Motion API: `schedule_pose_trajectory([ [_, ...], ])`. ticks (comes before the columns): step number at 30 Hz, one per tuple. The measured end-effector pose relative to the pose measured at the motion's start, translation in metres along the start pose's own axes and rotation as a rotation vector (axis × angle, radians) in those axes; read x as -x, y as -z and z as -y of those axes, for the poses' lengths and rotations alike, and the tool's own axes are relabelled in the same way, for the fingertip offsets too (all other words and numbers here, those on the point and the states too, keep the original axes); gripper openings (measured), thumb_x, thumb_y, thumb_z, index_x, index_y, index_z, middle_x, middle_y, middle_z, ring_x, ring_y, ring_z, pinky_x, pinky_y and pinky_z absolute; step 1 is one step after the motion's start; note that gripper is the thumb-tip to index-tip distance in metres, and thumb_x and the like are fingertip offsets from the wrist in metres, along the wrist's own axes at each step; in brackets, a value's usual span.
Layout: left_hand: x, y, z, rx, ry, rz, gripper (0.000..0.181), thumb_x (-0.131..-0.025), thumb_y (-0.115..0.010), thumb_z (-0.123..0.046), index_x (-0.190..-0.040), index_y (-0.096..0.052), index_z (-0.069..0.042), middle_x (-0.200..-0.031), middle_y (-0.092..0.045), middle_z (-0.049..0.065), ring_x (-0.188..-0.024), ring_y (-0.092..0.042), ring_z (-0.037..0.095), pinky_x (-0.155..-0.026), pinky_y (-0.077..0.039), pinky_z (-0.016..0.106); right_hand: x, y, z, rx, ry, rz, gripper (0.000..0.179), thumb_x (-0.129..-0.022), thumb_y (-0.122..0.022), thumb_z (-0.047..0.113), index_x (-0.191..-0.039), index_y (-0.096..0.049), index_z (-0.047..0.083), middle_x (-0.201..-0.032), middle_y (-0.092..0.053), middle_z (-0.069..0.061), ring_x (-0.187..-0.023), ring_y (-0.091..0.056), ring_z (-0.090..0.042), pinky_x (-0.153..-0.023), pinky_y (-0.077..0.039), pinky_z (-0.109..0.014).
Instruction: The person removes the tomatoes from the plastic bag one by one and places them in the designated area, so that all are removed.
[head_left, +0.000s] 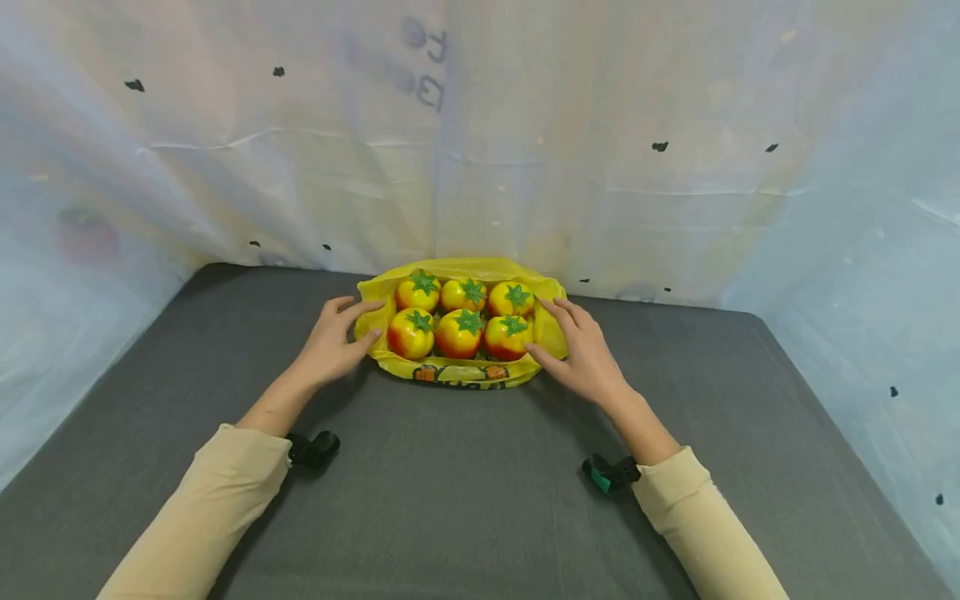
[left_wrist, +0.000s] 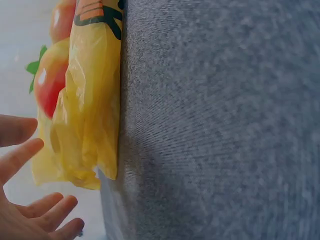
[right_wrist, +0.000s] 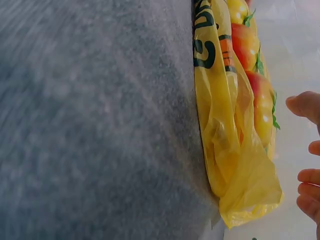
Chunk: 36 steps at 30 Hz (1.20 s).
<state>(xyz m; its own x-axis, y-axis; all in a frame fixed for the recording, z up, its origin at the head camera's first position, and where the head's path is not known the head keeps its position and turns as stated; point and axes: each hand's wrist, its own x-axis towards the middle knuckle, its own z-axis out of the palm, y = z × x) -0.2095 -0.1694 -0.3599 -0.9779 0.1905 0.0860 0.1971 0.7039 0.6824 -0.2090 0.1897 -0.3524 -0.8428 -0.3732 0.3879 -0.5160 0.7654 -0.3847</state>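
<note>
Head view had beige sleeves (head_left: pixel 217 492) nearest, reaching over the grey table (head_left: pixel 450 475). Beyond them the left hand (head_left: pixel 335 340) and right hand (head_left: pixel 587 354) flanked a yellow bag (head_left: pixel 460 375), fingers loosely spread, neither gripping anything; whether a fingertip brushed the plastic could not be told. The bag lay towards the table's far edge. Six tomatoes (head_left: pixel 459 337) already sat inside it in two rows; its mouth gaped upward, not yet closed. Pale sheeting (head_left: pixel 525 167) hung behind.
</note>
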Motion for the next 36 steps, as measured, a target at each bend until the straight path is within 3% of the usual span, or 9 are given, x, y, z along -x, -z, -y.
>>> schedule_pose_trajectory([
  [8,-0.006,0.001,0.008,0.156,0.081,0.057,0.050,-0.099,-0.054,-0.024,-0.145,-0.042,-0.011,-0.152,-0.022,0.026,-0.135,-0.028,0.046,-0.103,-0.032,0.063,-0.006,-0.004,0.005,-0.049,-0.023,0.020,0.063,-0.090,-0.068,0.031,-0.142,-0.043,0.007,-0.141,-0.045,-0.015,-0.132,-0.040,-0.034,-0.107,-0.034,-0.053],
  [14,-0.012,0.000,0.016,0.342,0.214,0.108,0.060,-0.096,-0.059,-0.028,-0.150,-0.035,-0.018,-0.158,-0.019,0.018,-0.141,-0.023,0.041,-0.106,-0.032,0.060,-0.010,-0.008,0.007,-0.049,-0.028,0.029,0.062,-0.090,-0.067,0.033,-0.141,-0.045,0.005,-0.141,-0.047,-0.015,-0.131,-0.041,-0.033,-0.106,-0.036,-0.053],
  [22,-0.019,-0.004,0.022,0.560,0.330,0.083,0.066,-0.093,-0.064,-0.024,-0.151,-0.034,-0.020,-0.160,-0.015,0.013,-0.146,-0.014,0.034,-0.115,-0.014,0.058,-0.015,-0.012,0.007,-0.042,-0.022,0.054,0.062,-0.091,-0.066,0.033,-0.142,-0.044,0.005,-0.141,-0.047,-0.015,-0.131,-0.041,-0.033,-0.106,-0.036,-0.053],
  [29,-0.024,-0.006,0.024,0.727,0.353,0.095,0.068,-0.094,-0.062,-0.020,-0.153,-0.028,-0.023,-0.162,0.000,0.009,-0.148,0.004,0.032,-0.114,0.005,0.061,-0.020,-0.008,0.009,-0.102,-0.024,0.090,0.060,-0.089,-0.069,0.030,-0.139,-0.048,0.003,-0.137,-0.051,-0.016,-0.127,-0.046,-0.036,-0.103,-0.038,-0.054],
  [32,-0.024,-0.007,0.022,0.739,0.347,0.094,0.069,-0.094,-0.062,-0.018,-0.153,-0.026,-0.023,-0.162,0.001,0.010,-0.148,0.004,0.032,-0.115,0.003,0.059,-0.022,-0.006,0.008,-0.151,-0.013,0.122,0.060,-0.087,-0.071,0.027,-0.137,-0.050,0.003,-0.136,-0.053,-0.016,-0.121,-0.051,-0.036,-0.099,-0.042,-0.052],
  [36,-0.024,-0.010,0.021,0.763,0.331,0.097,0.071,-0.094,-0.061,-0.013,-0.154,-0.024,-0.021,-0.161,-0.006,0.013,-0.147,-0.007,0.033,-0.118,-0.005,0.053,-0.023,-0.008,0.004,-0.199,-0.021,0.173,0.060,-0.085,-0.073,0.026,-0.137,-0.051,0.004,-0.137,-0.052,-0.015,-0.116,-0.055,-0.033,-0.095,-0.048,-0.047],
])
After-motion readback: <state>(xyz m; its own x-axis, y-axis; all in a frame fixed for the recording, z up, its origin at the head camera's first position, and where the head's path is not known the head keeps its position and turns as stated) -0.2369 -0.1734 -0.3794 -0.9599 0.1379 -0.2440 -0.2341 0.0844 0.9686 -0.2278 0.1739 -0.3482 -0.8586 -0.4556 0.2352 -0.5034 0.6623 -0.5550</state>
